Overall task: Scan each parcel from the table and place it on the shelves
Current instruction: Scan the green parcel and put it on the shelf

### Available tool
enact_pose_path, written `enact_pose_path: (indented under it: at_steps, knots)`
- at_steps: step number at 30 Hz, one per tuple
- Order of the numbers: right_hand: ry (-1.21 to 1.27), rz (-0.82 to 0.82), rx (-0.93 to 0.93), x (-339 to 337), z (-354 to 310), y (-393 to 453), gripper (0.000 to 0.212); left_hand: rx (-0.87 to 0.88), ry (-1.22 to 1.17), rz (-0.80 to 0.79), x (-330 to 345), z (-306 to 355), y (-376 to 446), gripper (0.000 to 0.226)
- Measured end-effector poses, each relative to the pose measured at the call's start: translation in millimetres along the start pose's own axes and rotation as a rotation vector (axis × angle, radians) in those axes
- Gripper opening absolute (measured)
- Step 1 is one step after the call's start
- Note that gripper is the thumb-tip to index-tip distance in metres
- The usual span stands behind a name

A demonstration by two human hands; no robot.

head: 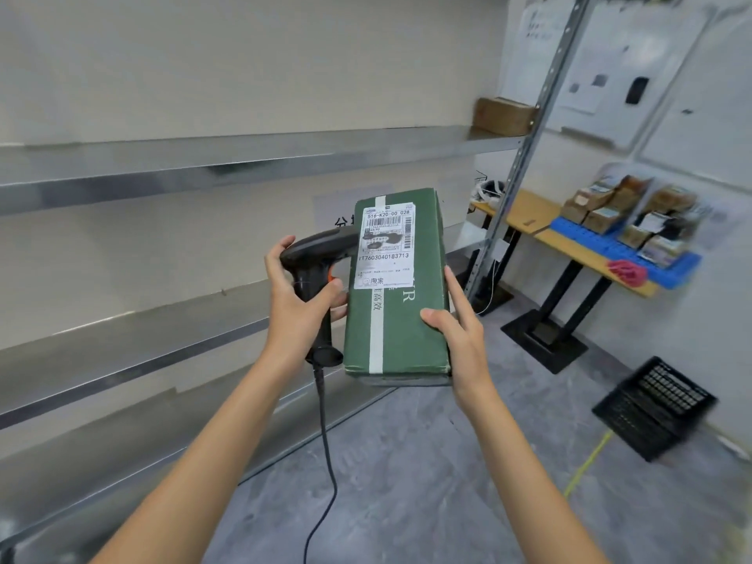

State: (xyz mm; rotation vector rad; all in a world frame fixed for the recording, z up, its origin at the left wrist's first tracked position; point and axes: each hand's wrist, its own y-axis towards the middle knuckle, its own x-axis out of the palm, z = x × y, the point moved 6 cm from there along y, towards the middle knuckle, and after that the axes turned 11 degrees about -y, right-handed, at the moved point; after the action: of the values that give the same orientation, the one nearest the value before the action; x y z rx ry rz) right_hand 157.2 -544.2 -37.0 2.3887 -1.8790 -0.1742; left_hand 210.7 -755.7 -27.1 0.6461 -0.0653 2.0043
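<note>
**Green parcel and scanner, one in each grip**

My right hand (460, 335) holds the green parcel (396, 287) out in front of me, thumb curled over its top face and fingers laid along its right edge, so that grip is clamped on the box. The parcel is carried clear of every surface, its long side running away from me, a white tape stripe down its length and a white shipping label (386, 246) stuck on the far half, facing up.

My left hand (297, 303) is wrapped round the handle of the black barcode scanner (313, 274), fingers closed tight on it, a fingertip by the orange trigger. The scanner's head sits just beside the parcel's left edge, level with the label. Its black cable (325, 433) hangs down from the handle between my forearms.

Past my left grip run the metal shelves (162, 164), several tiers. One brown cardboard box (504, 116) sits at the far right end of the upper tier, beyond the parcel. Well to the right of my right grip stands the table (529, 221), carrying a blue tray (610, 246) of more parcels; blur hides their detail. A black crate (655, 409) lies on the floor below my right grip's side.
</note>
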Motion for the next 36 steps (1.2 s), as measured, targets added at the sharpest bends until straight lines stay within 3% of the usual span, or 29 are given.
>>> enact_pose_path:
  at_steps: [7, 14, 18, 29, 36]
  knots:
    - [0.025, 0.026, -0.032, -49.3, -4.4, 61.3, 0.068, 0.011, -0.051, -0.059, 61.5, -27.3, 48.5, 0.066]
    - [0.041, 0.066, 0.005, -82.0, 6.8, 126.8, 0.086, -0.006, -0.077, -0.087, 106.7, -58.8, 109.7, 0.066]
    - [0.054, 0.083, -0.009, -99.3, 1.8, 176.7, 0.07, -0.025, -0.134, -0.124, 138.4, -71.8, 153.9, 0.065]
    - [0.107, 0.072, -0.062, -145.1, -7.8, 297.5, 0.082, -0.003, -0.171, -0.211, 215.0, -97.7, 260.4, 0.066]
    - [0.191, -0.01, -0.031, -180.4, 4.2, 369.3, 0.071, 0.046, -0.163, -0.149, 253.8, -130.5, 300.0, 0.067]
